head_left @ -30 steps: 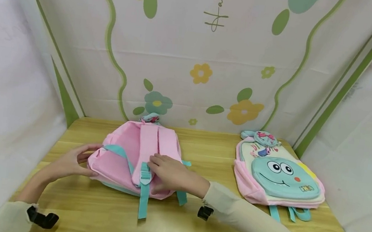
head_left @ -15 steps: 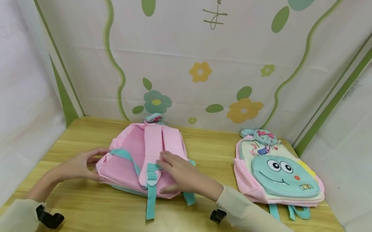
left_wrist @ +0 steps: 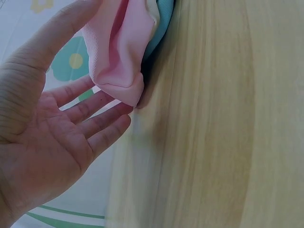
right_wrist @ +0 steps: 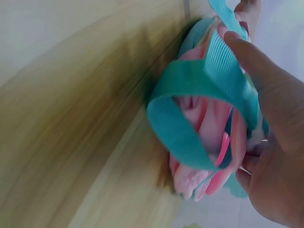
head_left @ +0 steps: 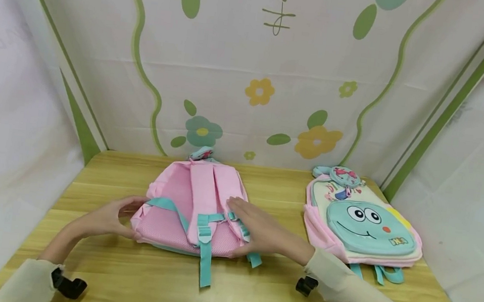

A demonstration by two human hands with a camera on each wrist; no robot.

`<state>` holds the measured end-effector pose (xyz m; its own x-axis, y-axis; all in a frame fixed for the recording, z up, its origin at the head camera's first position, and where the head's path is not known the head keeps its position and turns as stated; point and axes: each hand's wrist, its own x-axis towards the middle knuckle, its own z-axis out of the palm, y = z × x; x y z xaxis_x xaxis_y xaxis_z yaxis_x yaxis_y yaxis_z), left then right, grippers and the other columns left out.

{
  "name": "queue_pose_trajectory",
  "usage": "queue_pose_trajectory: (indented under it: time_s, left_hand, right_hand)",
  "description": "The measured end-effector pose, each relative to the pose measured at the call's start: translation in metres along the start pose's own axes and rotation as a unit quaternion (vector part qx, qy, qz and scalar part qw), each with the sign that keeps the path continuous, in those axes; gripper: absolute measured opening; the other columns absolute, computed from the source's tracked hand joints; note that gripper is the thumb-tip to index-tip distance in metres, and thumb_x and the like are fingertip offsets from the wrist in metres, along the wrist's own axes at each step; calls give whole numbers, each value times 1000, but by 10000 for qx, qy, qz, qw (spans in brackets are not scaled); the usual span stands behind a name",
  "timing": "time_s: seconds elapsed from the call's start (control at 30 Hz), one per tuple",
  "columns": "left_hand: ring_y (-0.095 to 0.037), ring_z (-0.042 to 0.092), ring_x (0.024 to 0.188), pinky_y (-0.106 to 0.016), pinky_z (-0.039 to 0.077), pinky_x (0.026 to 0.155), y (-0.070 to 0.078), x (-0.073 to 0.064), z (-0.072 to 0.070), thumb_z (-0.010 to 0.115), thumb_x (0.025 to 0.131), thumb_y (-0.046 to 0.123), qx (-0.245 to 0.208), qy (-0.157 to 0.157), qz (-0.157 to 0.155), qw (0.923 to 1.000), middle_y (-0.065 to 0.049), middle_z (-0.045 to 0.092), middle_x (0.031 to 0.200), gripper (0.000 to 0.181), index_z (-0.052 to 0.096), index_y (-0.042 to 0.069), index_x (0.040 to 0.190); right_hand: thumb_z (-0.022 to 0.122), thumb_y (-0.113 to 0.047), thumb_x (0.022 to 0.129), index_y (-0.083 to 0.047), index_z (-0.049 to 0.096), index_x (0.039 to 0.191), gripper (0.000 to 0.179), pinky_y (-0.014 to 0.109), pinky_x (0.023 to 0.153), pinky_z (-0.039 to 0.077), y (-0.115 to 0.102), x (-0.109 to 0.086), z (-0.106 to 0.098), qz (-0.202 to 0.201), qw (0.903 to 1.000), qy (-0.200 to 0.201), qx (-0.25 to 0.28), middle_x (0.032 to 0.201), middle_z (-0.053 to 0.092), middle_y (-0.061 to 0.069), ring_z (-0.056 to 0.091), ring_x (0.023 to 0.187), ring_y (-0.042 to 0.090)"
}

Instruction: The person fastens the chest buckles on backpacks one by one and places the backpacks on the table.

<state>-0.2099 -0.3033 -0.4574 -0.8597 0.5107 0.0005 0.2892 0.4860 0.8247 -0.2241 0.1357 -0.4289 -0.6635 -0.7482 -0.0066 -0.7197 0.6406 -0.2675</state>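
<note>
Pink fabric backpack (head_left: 178,183) lies straps (head_left: 204,194) up on yellowish wood-grain desk (head_left: 133,283), bare hands (head_left: 106,216) (head_left: 269,231) touching both sides, cream-and-teal smiley-faced backpack (head_left: 367,227) rightward.

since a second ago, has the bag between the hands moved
Yes: in the head view, the pink bag shifted right along the table, nearer the smiling bag.

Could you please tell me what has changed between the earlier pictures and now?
The pink backpack has slid to the right across the table, toward the smiling-face backpack. The left hand has moved right with it, and the right hand has shifted further right, toward its right edge. The smiling-face backpack stayed where it was.
</note>
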Motion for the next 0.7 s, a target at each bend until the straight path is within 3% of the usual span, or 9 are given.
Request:
queue_pose_trajectory:
  time_s: [0.17, 0.27, 0.53, 0.7]
  left_hand:
    - [-37, 53, 134, -17, 46, 100, 3, 0, 2, 89, 78, 20, 116, 33, -8, 9999, -21, 52, 147, 86, 44, 3, 150]
    - [-46, 51, 133, -18, 46, 100, 5, 1, 3, 90, 77, 23, 209, 80, -41, 9997, -20, 53, 146, 88, 44, 2, 149]
    - [-26, 61, 120, -25, 51, 99, 8, 3, 13, 94, 72, 33, 699, 414, -139, 9966, -10, 63, 133, 91, 49, 5, 146]
    - [-25, 63, 116, -32, 53, 98, 15, 4, 22, 95, 68, 41, 927, 534, -216, 9940, -6, 67, 126, 93, 51, 7, 143]
  right_hand:
    - [73, -73, 77, -12, 12, 165, 123, 46, 124, 29, 9, -7, 3, 163, 9998, -21, 97, 173, 12, 4, 18, 158, 21]
    - [72, -74, 78, -12, 12, 165, 122, 48, 123, 31, 10, -8, 5, 159, 9996, -33, 214, 173, 12, 4, 20, 158, 23]
    - [79, -66, 77, -11, 19, 164, 119, 54, 121, 32, 2, -2, 9, 104, 9991, -60, 413, 172, 16, 7, 18, 158, 25]
    - [79, -60, 81, -10, 18, 164, 114, 53, 120, 34, -5, 3, 13, 152, 9980, -109, 598, 172, 15, 8, 16, 159, 25]
